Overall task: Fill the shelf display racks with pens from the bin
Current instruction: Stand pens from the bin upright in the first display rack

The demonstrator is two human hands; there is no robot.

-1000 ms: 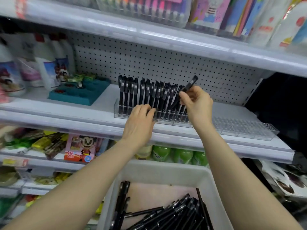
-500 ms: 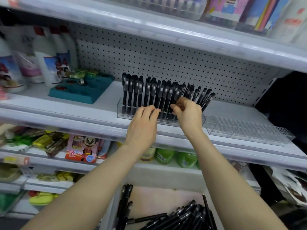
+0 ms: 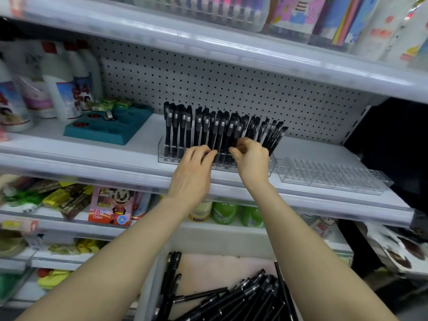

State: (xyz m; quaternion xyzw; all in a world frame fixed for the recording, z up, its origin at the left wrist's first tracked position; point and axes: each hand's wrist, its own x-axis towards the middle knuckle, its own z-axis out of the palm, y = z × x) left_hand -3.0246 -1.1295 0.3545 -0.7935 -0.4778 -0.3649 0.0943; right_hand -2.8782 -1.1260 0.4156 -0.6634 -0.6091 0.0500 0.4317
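Hands are working at the clear rack [image 3: 272, 163]: right hand [image 3: 251, 159] pinching a racked pen [image 3: 236, 133], left hand [image 3: 193, 174] fingertips resting together on rack front (grip unclear).

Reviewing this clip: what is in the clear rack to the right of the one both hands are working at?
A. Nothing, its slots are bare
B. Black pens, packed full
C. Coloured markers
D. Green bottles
A: the right-hand clear rack shows only bare slots, while the rack of black pens sits beside it under the left hand and right hand.

Rack [image 3: 273, 163] clear glossy plastic; pens [image 3: 208, 128] matt black, probably plastic; backboard [image 3: 231, 84] perforated metal.
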